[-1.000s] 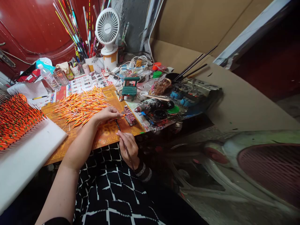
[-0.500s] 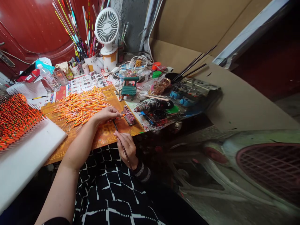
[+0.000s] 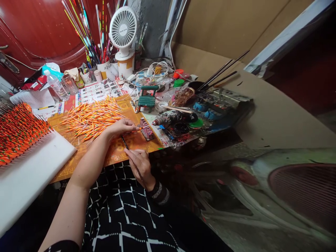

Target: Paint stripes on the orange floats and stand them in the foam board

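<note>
My left hand (image 3: 123, 126) pinches a slim orange fishing float (image 3: 141, 128) between thumb and fingers. The float's pale stem points toward the nose of a paint-spattered rotary tool (image 3: 165, 118); whether it sits in the tool, I cannot tell. Beneath the float is a small paint-stained block (image 3: 147, 130). A thin dark paintbrush (image 3: 135, 166) is gripped in my right hand (image 3: 140, 164), slanting up and left, its tip below my left wrist. Behind my left hand lies a heap of orange floats (image 3: 91, 117) on the orange board (image 3: 115, 154).
At left, a white foam slab (image 3: 39, 164) bears rows of upright orange floats (image 3: 23, 133). A small green chair-shaped stand (image 3: 147, 99), a black paint lid (image 3: 181, 128) and a green lid (image 3: 198, 123) surround the tool. Farther back stands a white fan (image 3: 123, 28).
The paintbrush and my right hand have moved slightly left, taking the tip away from the float. My left hand keeps its hold on the float. The whole view has shifted a little.
</note>
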The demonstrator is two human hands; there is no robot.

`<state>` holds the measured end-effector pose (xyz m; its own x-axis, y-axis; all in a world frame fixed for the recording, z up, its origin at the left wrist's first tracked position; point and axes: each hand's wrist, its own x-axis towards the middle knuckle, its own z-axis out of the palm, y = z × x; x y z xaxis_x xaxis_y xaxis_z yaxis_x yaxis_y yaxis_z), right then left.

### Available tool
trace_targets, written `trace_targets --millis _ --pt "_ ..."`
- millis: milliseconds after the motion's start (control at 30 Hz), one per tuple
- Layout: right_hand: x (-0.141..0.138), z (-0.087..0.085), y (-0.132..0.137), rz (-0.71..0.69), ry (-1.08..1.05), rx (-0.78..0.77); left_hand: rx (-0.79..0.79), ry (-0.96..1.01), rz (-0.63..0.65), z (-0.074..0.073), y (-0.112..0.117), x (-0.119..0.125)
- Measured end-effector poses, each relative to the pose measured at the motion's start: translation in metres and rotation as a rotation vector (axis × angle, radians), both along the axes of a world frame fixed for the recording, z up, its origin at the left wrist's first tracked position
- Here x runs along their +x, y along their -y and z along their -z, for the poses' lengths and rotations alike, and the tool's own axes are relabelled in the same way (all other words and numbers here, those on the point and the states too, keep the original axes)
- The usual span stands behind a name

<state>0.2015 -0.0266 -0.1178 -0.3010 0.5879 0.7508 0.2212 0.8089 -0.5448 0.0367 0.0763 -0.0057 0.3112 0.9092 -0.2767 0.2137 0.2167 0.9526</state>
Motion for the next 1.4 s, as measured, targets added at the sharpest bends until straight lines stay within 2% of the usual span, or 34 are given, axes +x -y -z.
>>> trace_targets --millis 267,433,533,633,767,900,1000,1067,1167,1267,1400 --pt "0.002 -0.004 0.001 -0.026 -0.05 -0.011 0.001 -0.005 -0.022 0.005 -0.001 -0.001" --pt "0.014 -0.009 -0.006 -0.052 -0.121 0.038 -0.007 0.008 -0.001 0.007 -0.003 -0.005" --pt "0.029 -0.015 -0.021 0.043 -0.103 0.124 -0.035 0.001 0.029 0.004 -0.002 -0.012" --pt "0.044 -0.025 -0.045 0.206 -0.025 0.23 -0.048 0.014 0.042 0.001 0.0 -0.02" --pt "0.058 -0.041 -0.071 0.405 0.12 0.244 -0.046 0.049 0.069 -0.004 0.002 -0.024" --pt "0.06 -0.054 -0.079 0.441 0.214 0.289 -0.034 0.054 0.126 -0.014 0.004 -0.023" --pt "0.057 -0.056 -0.077 0.398 0.206 0.302 -0.042 0.059 0.138 -0.02 0.011 -0.023" --pt "0.051 -0.056 -0.073 0.348 0.152 0.258 -0.038 0.085 0.103 -0.02 0.02 -0.024" --pt "0.037 -0.057 -0.065 0.257 0.029 0.158 0.071 0.14 -0.034 -0.015 0.041 -0.023" --pt "0.017 -0.062 -0.054 0.15 -0.082 0.033 0.204 0.094 -0.193 -0.004 0.069 -0.019" --pt "-0.007 -0.062 -0.033 0.022 -0.182 -0.101 0.288 0.068 -0.402 0.015 0.106 -0.012"
